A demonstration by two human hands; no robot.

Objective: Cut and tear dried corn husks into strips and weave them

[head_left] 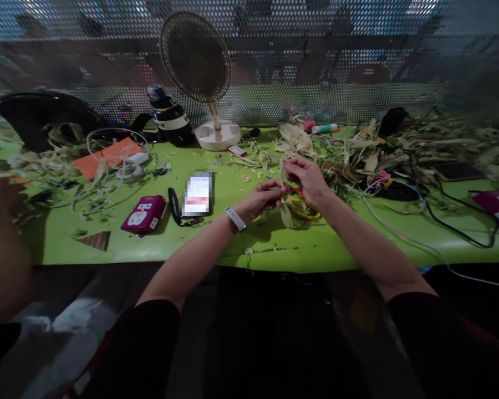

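Both my hands work close together above the green table [258, 244]. My left hand [264, 198], with a light band on its wrist, is closed, its fingertips pinching a pale strip of corn husk [286, 217]. Just to the right and higher, my right hand [310, 178] pinches the upper part of that husk. The husk's lower end hangs below the fingers. A yellow loop [306, 213] with a red-orange part shows under my right hand; it looks like scissor handles, partly hidden. Dried husks [297, 138] and small scraps lie just behind my hands.
A fan [218, 136], a dark bottle [172, 124] and a phone [198, 194] stand or lie to the left, with a purple power socket [144, 214] and white cables. Husks heap up at right, beside a black cable [461, 230]. Another person's arm [4, 249] is at far left.
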